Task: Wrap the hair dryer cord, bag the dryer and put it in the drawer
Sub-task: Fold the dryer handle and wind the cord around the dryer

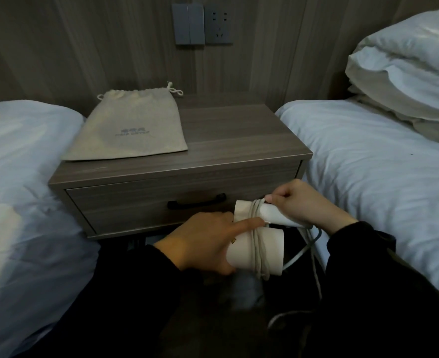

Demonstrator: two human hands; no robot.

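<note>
Several loops of pale cord (256, 244) already ring the white hair dryer (254, 250), which hangs in mid-air at about five o'clock from the nightstand, low in front of the drawer (141, 202). It's folded, the handle lying across the top of the barrel, with the turns of cord passing round both. Left hand (202, 244) has the barrel end from nine o'clock, grip wrapped round it, index finger stretched out along the body and touching the wound cord. Right hand (308, 206) is at one o'clock of the dryer, grip pinched tight on a strand of cord just where it meets the loops, the rest of the fingers curled against the handle. Loose cord trails off toward five o'clock, dropping down past the dark sleeve (368, 254) and curling near the floor; where it ends I cannot tell.

Behind the hands, the drawer sits closed, its black handle (196, 201) just at eleven o'clock of the dryer. Up on the nightstand (239, 140), serving as the counter here, the beige drawstring bag (133, 130) lies flat toward the ten o'clock corner, neck gathered, strings knotted at the far end, well apart from the dryer. White beds flank it: one bed (19, 164) at nine o'clock, the other bed (373, 156) at three o'clock with pillows (414, 73) stacked at two. A switch (188, 24) and wall socket (218, 24) sit at twelve.
</note>
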